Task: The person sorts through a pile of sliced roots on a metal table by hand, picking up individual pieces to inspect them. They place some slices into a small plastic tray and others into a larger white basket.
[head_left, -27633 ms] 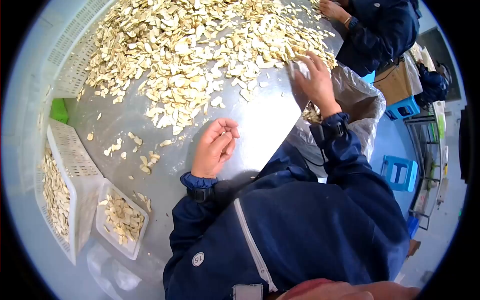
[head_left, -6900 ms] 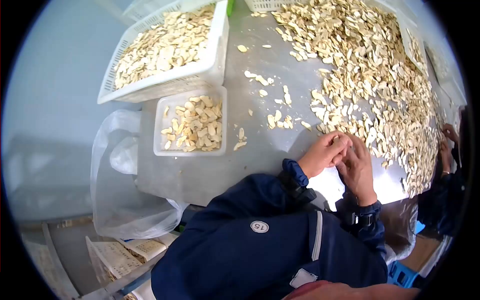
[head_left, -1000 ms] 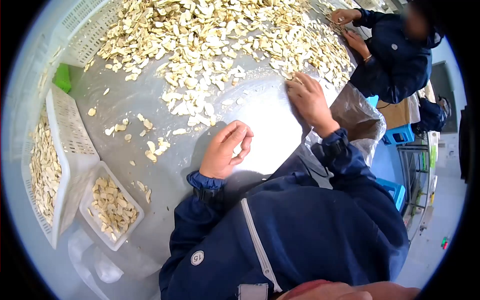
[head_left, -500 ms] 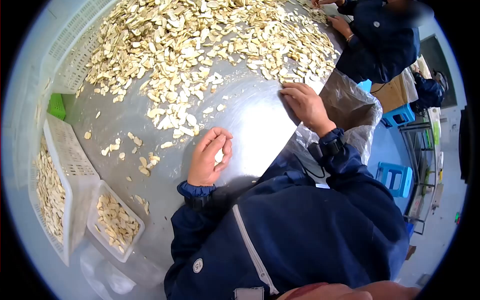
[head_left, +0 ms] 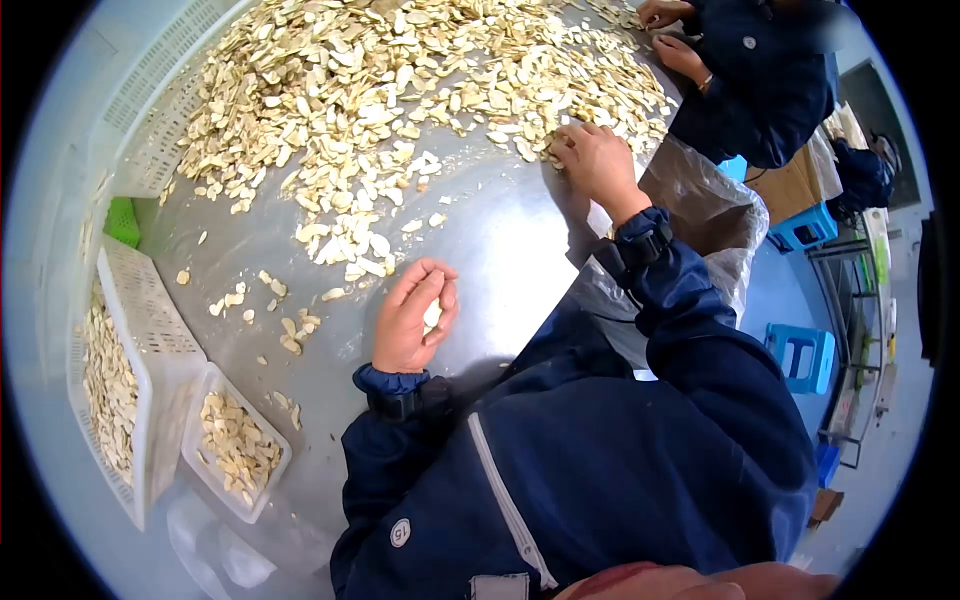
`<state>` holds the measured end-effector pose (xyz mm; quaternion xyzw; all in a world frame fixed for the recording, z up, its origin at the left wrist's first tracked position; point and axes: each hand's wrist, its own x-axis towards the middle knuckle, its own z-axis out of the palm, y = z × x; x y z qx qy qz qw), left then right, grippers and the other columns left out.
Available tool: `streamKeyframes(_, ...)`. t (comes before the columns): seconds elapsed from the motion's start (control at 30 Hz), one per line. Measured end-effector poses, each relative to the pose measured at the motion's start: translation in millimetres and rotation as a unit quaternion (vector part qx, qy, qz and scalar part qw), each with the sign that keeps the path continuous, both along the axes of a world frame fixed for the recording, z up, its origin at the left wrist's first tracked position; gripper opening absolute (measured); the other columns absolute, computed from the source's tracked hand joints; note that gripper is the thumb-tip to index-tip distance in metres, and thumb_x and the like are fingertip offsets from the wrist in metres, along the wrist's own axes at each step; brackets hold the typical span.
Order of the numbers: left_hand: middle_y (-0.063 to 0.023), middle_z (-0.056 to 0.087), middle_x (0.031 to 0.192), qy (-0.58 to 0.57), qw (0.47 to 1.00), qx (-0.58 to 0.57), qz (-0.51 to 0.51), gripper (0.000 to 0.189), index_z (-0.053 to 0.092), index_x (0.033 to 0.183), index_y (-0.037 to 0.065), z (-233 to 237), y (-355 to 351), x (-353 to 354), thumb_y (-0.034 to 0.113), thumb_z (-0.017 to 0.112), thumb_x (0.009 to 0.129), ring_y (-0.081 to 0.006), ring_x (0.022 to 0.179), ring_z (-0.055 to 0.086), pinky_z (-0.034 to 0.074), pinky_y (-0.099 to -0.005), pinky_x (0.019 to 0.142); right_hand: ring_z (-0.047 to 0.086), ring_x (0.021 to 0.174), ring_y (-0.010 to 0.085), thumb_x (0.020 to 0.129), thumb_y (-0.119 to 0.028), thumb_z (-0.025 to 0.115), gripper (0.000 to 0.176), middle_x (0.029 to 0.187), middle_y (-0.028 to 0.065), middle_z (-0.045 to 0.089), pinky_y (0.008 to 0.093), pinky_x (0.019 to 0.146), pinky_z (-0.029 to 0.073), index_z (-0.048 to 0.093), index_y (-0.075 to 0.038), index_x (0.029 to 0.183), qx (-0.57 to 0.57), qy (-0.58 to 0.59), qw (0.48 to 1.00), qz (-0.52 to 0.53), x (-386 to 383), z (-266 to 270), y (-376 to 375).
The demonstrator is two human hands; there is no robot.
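My left hand (head_left: 405, 322) is curled closed above the metal table (head_left: 505, 235), holding a pale dried slice (head_left: 432, 314) that shows between thumb and fingers. At the near right edge of a big heap of pale, flat dried slices (head_left: 345, 85), my right hand (head_left: 603, 175) reaches down with bent fingers. Its fingertips touch the slices there, and the palm hides whatever they pinch. A small trail of loose slices (head_left: 340, 235) runs from the heap toward my left hand.
Left stand a white perforated crate (head_left: 165, 340) and a small white tray (head_left: 275, 490), both holding slices. A bin lined with clear plastic (head_left: 735, 225) sits by the table's right edge. Across the corner, a co-worker's hands (head_left: 682, 58) are at the heap. Blue stools (head_left: 803, 358) stand right.
My right hand has moved up and slightly left from the table edge onto the heap's border, its fingers now more bent. The left hand stays nearly in place with its slice.
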<state>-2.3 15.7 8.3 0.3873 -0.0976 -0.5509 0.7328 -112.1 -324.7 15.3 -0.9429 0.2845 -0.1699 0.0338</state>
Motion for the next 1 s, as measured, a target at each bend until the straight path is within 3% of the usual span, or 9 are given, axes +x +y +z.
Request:
streamKeyframes(0.17, -0.0035, 0.055, 0.085, 0.007, 1.000, -0.002, -0.005, 0.016, 0.057, 0.114, 0.003, 0.8, -1.0, -0.5, 0.017, 0.051, 0.111, -0.0077, 0.061, 0.047, 0.030, -0.0204, 0.042, 0.069, 0.094, 0.0383, 0.090, -0.029, 0.074, 0.023, 0.103, 0.0156, 0.074, 0.0463, 0.080, 0.056, 0.073, -0.010, 0.103, 0.048, -0.032, 0.998, 0.008, -3.0, 9.8, -4.6)
streamKeyframes(0.3, -0.0036, 0.055, 0.085, 0.009, 1.000, 0.005, 0.000, 0.016, 0.057, 0.114, 0.003, 0.7, -0.5, 0.7, 0.017, 0.051, 0.111, -0.0076, 0.061, 0.047, 0.030, -0.0206, 0.042, 0.071, 0.082, 0.0335, 0.092, -0.024, 0.073, 0.025, 0.092, 0.0161, 0.073, 0.0399, 0.076, 0.056, 0.070, -0.005, 0.109, 0.170, -0.083, 0.982, 0.000, -8.6, 4.0, -16.8)
streamKeyframes(0.5, -0.0034, 0.055, 0.084, -0.005, 1.000, -0.005, -0.003, 0.016, 0.058, 0.114, 0.002, 0.7, -0.1, 2.2, 0.017, 0.051, 0.111, -0.0078, 0.061, 0.048, 0.030, -0.0205, 0.042, 0.066, 0.113, 0.0381, 0.098, -0.004, 0.056, 0.031, 0.127, 0.0158, 0.069, 0.0425, 0.095, 0.054, 0.072, -0.009, 0.123, -0.083, -0.068, 0.990, 0.087, 16.9, -2.2, -14.8)
streamKeyframes(0.6, -0.0033, 0.055, 0.084, -0.007, 1.000, -0.004, -0.007, 0.017, 0.058, 0.114, 0.002, -0.6, -1.1, 2.4, 0.017, 0.051, 0.111, -0.0079, 0.061, 0.048, 0.030, -0.0204, 0.042, 0.058, 0.131, 0.0366, 0.093, -0.017, 0.061, 0.046, 0.140, 0.0125, 0.063, 0.0499, 0.111, 0.045, 0.064, -0.019, 0.139, -0.028, -0.055, 0.985, 0.163, 60.4, 0.8, 9.4)
streamKeyframes(0.7, -0.0031, 0.055, 0.084, 0.003, 1.000, -0.002, -0.003, 0.017, 0.059, 0.114, 0.002, -0.2, -0.5, 1.1, 0.017, 0.050, 0.111, -0.0076, 0.061, 0.048, 0.030, -0.0202, 0.042, 0.054, 0.136, 0.0362, 0.096, -0.028, 0.064, 0.047, 0.142, 0.0120, 0.062, 0.0530, 0.114, 0.042, 0.061, -0.021, 0.142, -0.039, -0.065, 0.984, 0.161, 103.2, -6.6, 11.1)
streamKeyframes(0.83, -0.0030, 0.055, 0.084, -0.001, 1.000, -0.007, -0.009, 0.017, 0.059, 0.113, 0.002, 1.5, 0.3, 2.7, 0.017, 0.051, 0.111, -0.0073, 0.062, 0.048, 0.030, -0.0200, 0.043, 0.056, 0.132, 0.0341, 0.099, -0.036, 0.062, 0.036, 0.137, 0.0099, 0.065, 0.0518, 0.110, 0.045, 0.066, -0.018, 0.130, 0.004, 0.038, 0.991, 0.131, 102.7, -11.7, -13.4)
streamKeyframes(0.9, -0.0030, 0.055, 0.085, 0.007, 1.000, -0.003, -0.008, 0.017, 0.059, 0.113, 0.002, 3.5, 0.4, 2.7, 0.017, 0.052, 0.111, -0.0073, 0.062, 0.048, 0.030, -0.0200, 0.044, 0.069, 0.109, 0.0366, 0.095, -0.028, 0.068, 0.031, 0.123, 0.0110, 0.070, 0.0453, 0.093, 0.056, 0.069, -0.013, 0.122, 0.096, 0.010, 0.976, 0.193, 73.1, 2.3, -10.2)
streamKeyframes(0.97, -0.0030, 0.056, 0.085, 0.011, 1.000, 0.001, -0.009, 0.017, 0.059, 0.113, 0.002, 4.7, 0.7, 3.3, 0.018, 0.052, 0.111, -0.0073, 0.062, 0.048, 0.030, -0.0200, 0.044, 0.070, 0.110, 0.0364, 0.091, -0.016, 0.069, 0.030, 0.125, 0.0113, 0.072, 0.0446, 0.095, 0.057, 0.073, -0.013, 0.121, 0.090, -0.028, 0.965, 0.247, 38.1, 3.0, -21.1)
streamKeyframes(1.0, -0.0029, 0.056, 0.085, 0.010, 1.000, 0.004, -0.011, 0.018, 0.060, 0.113, 0.002, 4.9, 0.2, 3.5, 0.018, 0.052, 0.111, -0.0073, 0.062, 0.048, 0.030, -0.0200, 0.044, 0.069, 0.112, 0.0380, 0.091, -0.008, 0.065, 0.031, 0.127, 0.0146, 0.071, 0.0442, 0.097, 0.056, 0.074, -0.012, 0.121, 0.107, -0.017, 0.979, 0.173, 21.5, 10.0, -19.1)
